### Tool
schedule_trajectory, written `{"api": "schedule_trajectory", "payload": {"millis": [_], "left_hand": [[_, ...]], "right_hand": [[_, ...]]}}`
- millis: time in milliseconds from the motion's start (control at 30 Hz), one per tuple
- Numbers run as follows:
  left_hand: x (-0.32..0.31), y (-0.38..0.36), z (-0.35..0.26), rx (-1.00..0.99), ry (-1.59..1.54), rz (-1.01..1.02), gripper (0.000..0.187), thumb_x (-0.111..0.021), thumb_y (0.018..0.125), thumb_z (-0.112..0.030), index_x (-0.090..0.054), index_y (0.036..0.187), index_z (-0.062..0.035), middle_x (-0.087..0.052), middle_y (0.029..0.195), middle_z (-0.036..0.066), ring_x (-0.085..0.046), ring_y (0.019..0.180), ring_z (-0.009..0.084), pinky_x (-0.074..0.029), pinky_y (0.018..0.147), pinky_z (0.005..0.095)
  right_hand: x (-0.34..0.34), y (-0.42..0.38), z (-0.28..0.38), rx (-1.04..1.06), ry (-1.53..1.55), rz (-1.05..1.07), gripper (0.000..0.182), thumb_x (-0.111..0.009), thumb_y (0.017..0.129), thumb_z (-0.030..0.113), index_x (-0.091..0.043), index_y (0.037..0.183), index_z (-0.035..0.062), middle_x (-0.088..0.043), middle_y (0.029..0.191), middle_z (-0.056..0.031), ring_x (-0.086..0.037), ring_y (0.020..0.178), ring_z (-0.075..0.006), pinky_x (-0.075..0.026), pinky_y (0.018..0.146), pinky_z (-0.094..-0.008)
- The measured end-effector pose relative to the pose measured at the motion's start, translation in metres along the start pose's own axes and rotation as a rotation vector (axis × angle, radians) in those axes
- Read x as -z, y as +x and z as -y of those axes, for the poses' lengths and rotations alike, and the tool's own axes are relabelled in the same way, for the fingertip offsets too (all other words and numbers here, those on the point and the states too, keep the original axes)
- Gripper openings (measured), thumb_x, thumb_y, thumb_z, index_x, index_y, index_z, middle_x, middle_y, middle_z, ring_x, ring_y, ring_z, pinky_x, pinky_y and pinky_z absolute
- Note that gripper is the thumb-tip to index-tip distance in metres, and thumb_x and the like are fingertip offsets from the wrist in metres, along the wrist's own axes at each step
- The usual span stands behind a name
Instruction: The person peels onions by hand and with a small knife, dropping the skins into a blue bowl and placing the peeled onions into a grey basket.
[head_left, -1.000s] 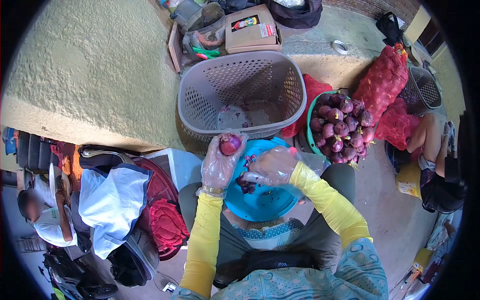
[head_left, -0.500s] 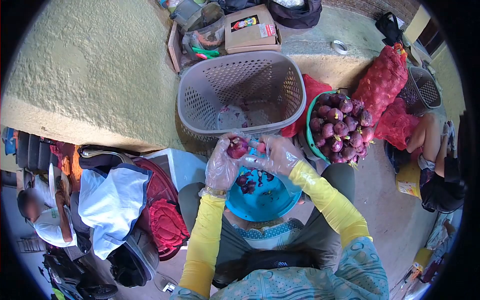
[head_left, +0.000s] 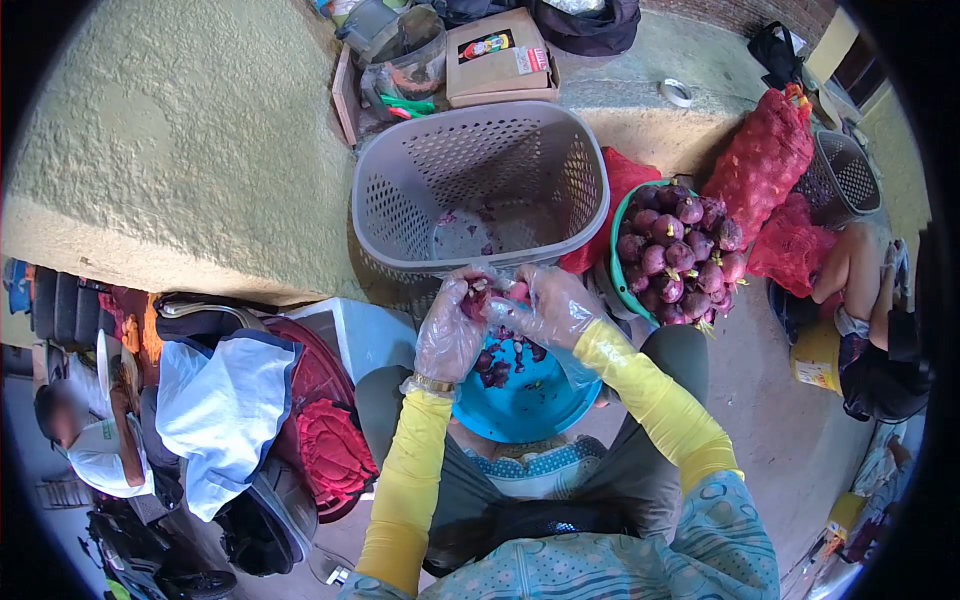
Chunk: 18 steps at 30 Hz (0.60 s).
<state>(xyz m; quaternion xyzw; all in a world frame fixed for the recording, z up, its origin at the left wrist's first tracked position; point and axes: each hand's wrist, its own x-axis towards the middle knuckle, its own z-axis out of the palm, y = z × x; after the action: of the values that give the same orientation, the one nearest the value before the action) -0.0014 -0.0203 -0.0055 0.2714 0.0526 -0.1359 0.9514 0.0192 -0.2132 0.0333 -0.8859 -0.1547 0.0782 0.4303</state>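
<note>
- Our left hand [head_left: 447,335], in a clear plastic glove, has its fingers closed around a red onion [head_left: 475,298], which sits over the far rim of the blue basin [head_left: 535,405] on our lap.
- Our right hand [head_left: 550,308], also gloved, meets the left at the onion; its fingers are curled against the onion's top. A pink object [head_left: 519,292] shows between the two hands; we cannot tell whether it is a tool or a strip of skin.
- The basin holds a scatter of purple peelings [head_left: 500,360]. We judge from this that peeling is under way and that several onions have been dealt with.
- The grey basket [head_left: 480,185] stands just beyond the hands. Its floor shows only a few purple scraps, and we see no whole peeled onions in it.
- The green tub [head_left: 675,250], to the right of the basket, is heaped with unpeeled onions, and red net sacks [head_left: 765,160] lie beside it. We judge that most of the work is left.
- The onion in hand appears partly stripped, though the gloves blur its surface and we cannot be sure.
- Another person [head_left: 870,300] sits at the far right, apart from our hands; a second grey basket [head_left: 850,175] stands near them.
</note>
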Motion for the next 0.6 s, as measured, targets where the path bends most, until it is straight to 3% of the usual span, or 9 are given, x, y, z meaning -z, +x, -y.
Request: {"api": "schedule_trajectory", "payload": {"millis": [233, 300, 333, 533, 600], "left_hand": [[0.004, 0.001, 0.002, 0.018, 0.008, -0.001, 0.026, -0.055, 0.101, -0.018, -0.058, 0.12, -0.0002, -0.063, 0.117, 0.012, -0.06, 0.106, 0.0204, -0.05, 0.097, 0.035], [0.005, 0.001, 0.003, 0.021, 0.003, -0.009, 0.027, -0.055, 0.101, -0.019, -0.058, 0.12, 0.0002, -0.063, 0.117, 0.013, -0.06, 0.107, 0.0206, -0.05, 0.097, 0.0351], [0.005, 0.001, 0.003, 0.02, 0.005, -0.007, 0.027, -0.055, 0.101, -0.019, -0.058, 0.12, 0.0005, -0.062, 0.118, 0.013, -0.06, 0.108, 0.0214, -0.05, 0.098, 0.0356], [-0.002, 0.002, 0.0, 0.065, 0.035, 0.025, 0.028, -0.054, 0.102, -0.017, -0.056, 0.123, 0.0004, -0.061, 0.123, 0.016, -0.059, 0.114, 0.0251, -0.049, 0.101, 0.0378], [-0.002, 0.002, 0.0, 0.061, 0.045, 0.026, 0.029, -0.054, 0.102, -0.018, -0.054, 0.126, -0.0001, -0.06, 0.124, 0.016, -0.059, 0.115, 0.0264, -0.049, 0.102, 0.0385]], "right_hand": [[0.003, 0.002, 0.001, 0.014, -0.031, 0.04, 0.055, -0.07, 0.085, 0.055, -0.063, 0.089, -0.0001, -0.065, 0.075, -0.0221, -0.066, 0.072, -0.0406, -0.051, 0.066, -0.0451], [0.005, 0.003, 0.0, 0.007, -0.034, 0.121, 0.073, -0.056, 0.087, 0.072, -0.062, 0.096, -0.0009, -0.067, 0.082, -0.025, -0.066, 0.08, -0.0442, -0.051, 0.072, -0.0498], [0.006, 0.003, 0.001, 0.006, -0.033, 0.12, 0.073, -0.056, 0.087, 0.072, -0.062, 0.096, -0.0009, -0.067, 0.082, -0.025, -0.066, 0.08, -0.0442, -0.051, 0.072, -0.0498], [0.001, 0.002, -0.006, 0.051, 0.009, 0.152, 0.06, -0.053, 0.093, 0.063, -0.069, 0.094, 0.0058, -0.067, 0.076, -0.0218, -0.065, 0.075, -0.0428, -0.051, 0.068, -0.05], [-0.001, 0.002, -0.01, 0.188, -0.21, 0.128, 0.044, -0.065, 0.09, 0.05, -0.069, 0.096, 0.0066, -0.066, 0.068, -0.0144, -0.066, 0.064, -0.0352, -0.051, 0.06, -0.0408]]}}
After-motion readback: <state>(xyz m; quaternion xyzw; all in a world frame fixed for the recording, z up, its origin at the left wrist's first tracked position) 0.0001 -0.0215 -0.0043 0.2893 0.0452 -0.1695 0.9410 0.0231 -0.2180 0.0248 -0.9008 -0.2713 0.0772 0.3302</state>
